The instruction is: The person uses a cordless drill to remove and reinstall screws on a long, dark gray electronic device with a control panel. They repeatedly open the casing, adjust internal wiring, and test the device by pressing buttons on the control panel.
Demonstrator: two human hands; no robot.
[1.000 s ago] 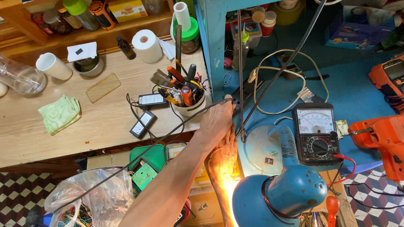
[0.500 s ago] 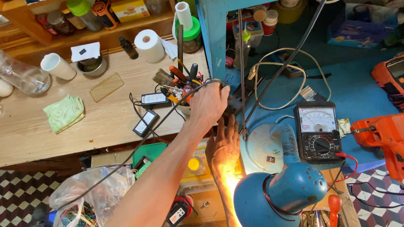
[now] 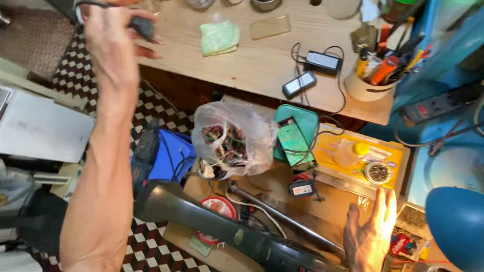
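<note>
Head view looks down on a long wooden bench point(image 3: 257, 64) across the top, a checkered floor point(image 3: 159, 120) below it and a low cluttered board point(image 3: 327, 208) at the right. A blue lamp point(image 3: 463, 228) glows at the lower right, and a long dark tool point(image 3: 236, 231) lies slantwise from lower left toward the right hand. A clear bag point(image 3: 233, 138) of wire scraps sits above it, with a green case point(image 3: 295, 136) and a yellow tray point(image 3: 358, 160) to its right. On the bench stand a tool cup point(image 3: 371, 82), a green cloth point(image 3: 219, 37) and two small black boxes point(image 3: 300, 83). The left hand point(image 3: 111, 30), arm raised over the floor, is closed around a small dark object point(image 3: 142, 28) with a thin black cord looping above the fingers; what it is cannot be told. The right hand point(image 3: 371, 233) rests flat and spread on the board, holding nothing, well apart from that object, which lies up and to its left.
</note>
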